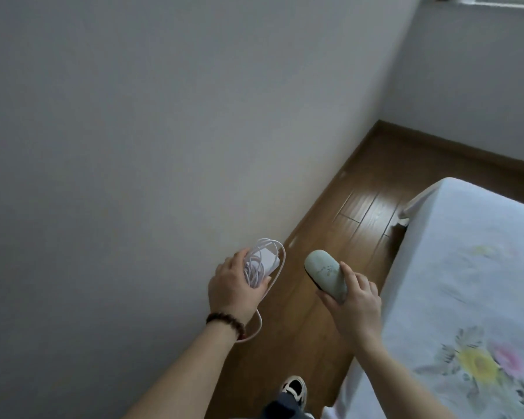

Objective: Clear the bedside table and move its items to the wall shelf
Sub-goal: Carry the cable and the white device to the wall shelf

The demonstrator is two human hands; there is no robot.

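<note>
Head view has you standing in the gap between a plain white wall (133, 131) on the left and a bed (472, 282) on the right, with both hands full.

Your left hand (235, 285) is wrapped around a bundle of white charging cable (259, 263) with what looks like a white charger brick (268, 261) tucked inside the coils. Fingers are curled around the bundle from the left side, and one loose loop of cable hangs down past your wrist, right by the dark beaded bracelet (226, 323) you're wearing.

Your right hand (353, 300) is gripping a pale green oval case (325, 273), looks like a glasses case, with some small print on its top face. You're holding it by the near end, thumb underneath and fingers over the top, and the far end sticks out up and to the left. The two hands are near each other but not touching, both hovering over the wooden floor (345, 207).

The bed has a white sheet with a flower print, a yellow and a pink bloom on the near right. Down at the bottom edge you can see your shoe (295, 388) on the floor. A sliver of window frame (496, 1) shows at the top right corner.
</note>
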